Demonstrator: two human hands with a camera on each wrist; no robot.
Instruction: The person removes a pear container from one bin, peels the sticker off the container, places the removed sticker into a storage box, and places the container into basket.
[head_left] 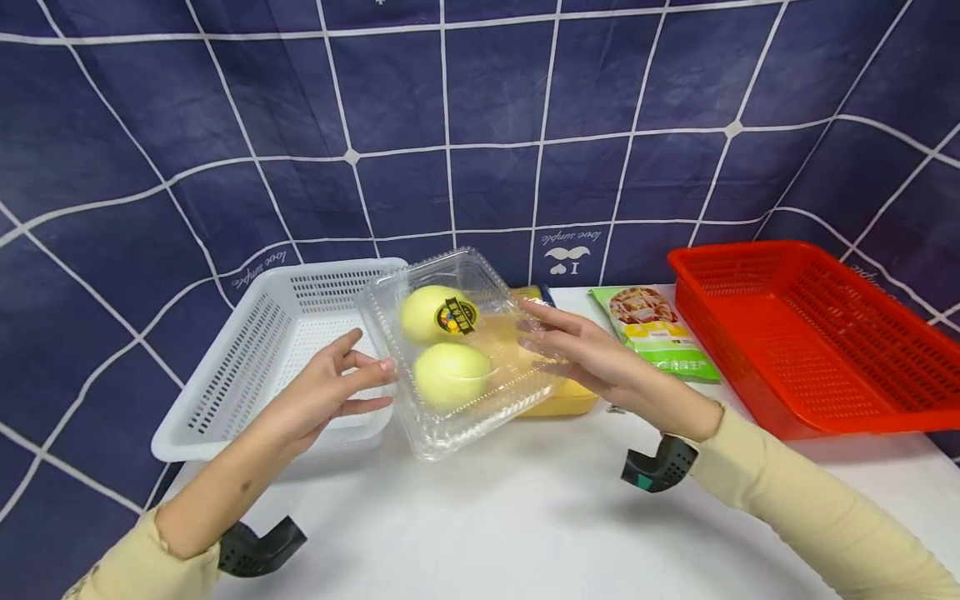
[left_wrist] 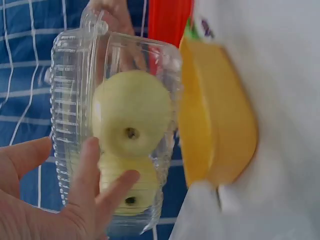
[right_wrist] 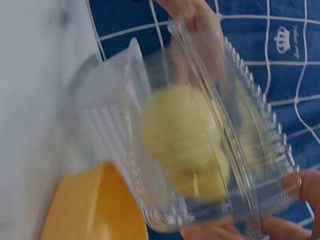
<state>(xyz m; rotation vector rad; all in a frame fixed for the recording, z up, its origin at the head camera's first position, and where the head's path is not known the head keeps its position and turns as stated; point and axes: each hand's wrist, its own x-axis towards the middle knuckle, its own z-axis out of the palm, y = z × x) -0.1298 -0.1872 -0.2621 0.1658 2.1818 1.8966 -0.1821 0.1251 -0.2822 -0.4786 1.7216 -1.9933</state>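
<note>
A clear plastic clamshell box (head_left: 510, 392) is held tilted above the table, with two pale yellow-green, apple-like fruits (head_left: 452, 375) inside. A black label (head_left: 456, 317) sits on the lid. My right hand (head_left: 581, 346) grips the box's right side, thumb on the lid side and fingers under it in the right wrist view. At the opposite side is my left hand (head_left: 330, 392), its fingers spread and fairly straight. In the left wrist view those fingers (left_wrist: 80, 180) lie against the box wall.
A white perforated basket (head_left: 217, 367) stands at the left, a red one (head_left: 750, 383) at the right. Between them lies a green and yellow food packet (head_left: 660, 329). A yellow container (left_wrist: 225, 115) stands behind the box, partly hidden. A blue checked cloth (head_left: 495, 100) hangs behind the white table (head_left: 480, 525).
</note>
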